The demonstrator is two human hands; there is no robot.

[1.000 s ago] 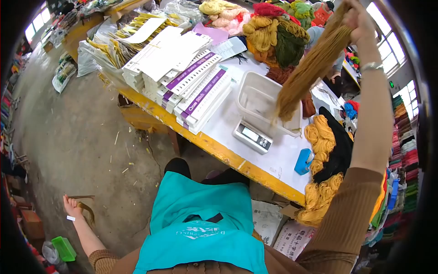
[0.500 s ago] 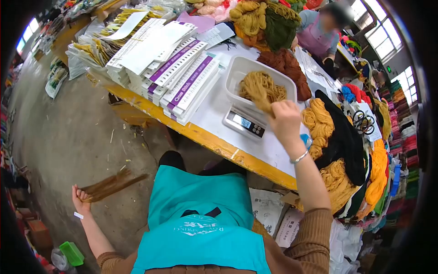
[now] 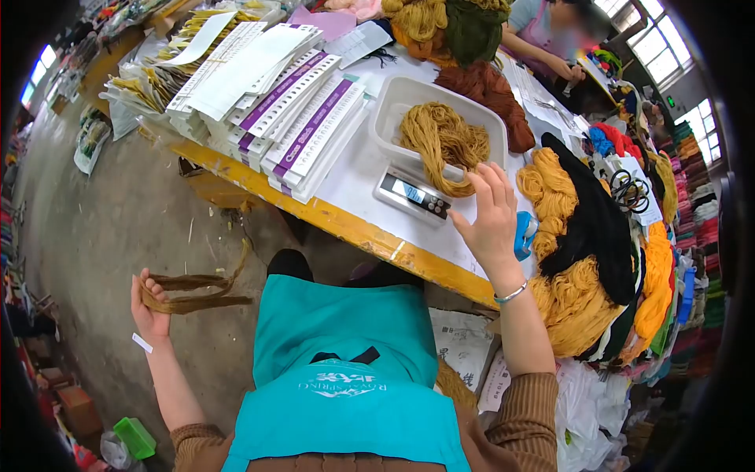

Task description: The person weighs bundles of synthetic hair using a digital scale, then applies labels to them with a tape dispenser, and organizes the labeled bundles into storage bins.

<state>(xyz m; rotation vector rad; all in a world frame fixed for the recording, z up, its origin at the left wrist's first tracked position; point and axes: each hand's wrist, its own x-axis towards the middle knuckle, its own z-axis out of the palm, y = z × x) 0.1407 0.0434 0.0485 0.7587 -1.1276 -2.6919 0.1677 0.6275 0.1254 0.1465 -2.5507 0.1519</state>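
At the lower left, my left hand [image 3: 151, 305] is closed around a hank of brown thread [image 3: 200, 301] that hangs out to the right over the floor. My right hand [image 3: 491, 216] has its fingers apart and holds nothing, just beside the front right corner of a white plastic tub [image 3: 384, 122]. Tan yarn [image 3: 444, 141] lies in the tub, with a loop drooping over its front edge. The tub rests on a digital scale [image 3: 413, 195] with a lit display. A blue object [image 3: 525, 234] stands to the right of my right hand.
Stacks of punched white and purple cards [image 3: 303, 130] cover the table's left part. Brown yarn [image 3: 491, 98], golden yarn [image 3: 578, 303] and black yarn [image 3: 586, 228] lie right of the tub, near black scissors [image 3: 629, 189]. A person [image 3: 543, 39] works across the table. The yellow table edge [image 3: 338, 224] runs diagonally.
My right hand has let go of the tan yarn and opened; the yarn now droops over the tub's front. The brown hank in my left hand has spread into separate strands.
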